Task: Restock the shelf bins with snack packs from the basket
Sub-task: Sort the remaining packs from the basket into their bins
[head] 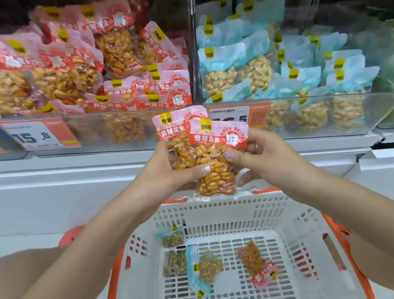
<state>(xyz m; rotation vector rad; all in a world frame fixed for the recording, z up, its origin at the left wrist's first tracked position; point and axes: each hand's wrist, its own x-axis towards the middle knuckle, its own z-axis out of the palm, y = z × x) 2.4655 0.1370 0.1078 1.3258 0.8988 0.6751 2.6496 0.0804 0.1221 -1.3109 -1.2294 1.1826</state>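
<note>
The pink-pack shelf bin (77, 72) is heaped high; the white basket (223, 210) below holds a few packs; left hand (168, 170) and right hand (260, 151) together grip two pink peanut packs (205, 148), overlapped; tossed onto that heap, one could probably slide off the front.

Basket (223, 210) stands before shelf bins (139, 129), loose packs (254, 261) inside.
</note>
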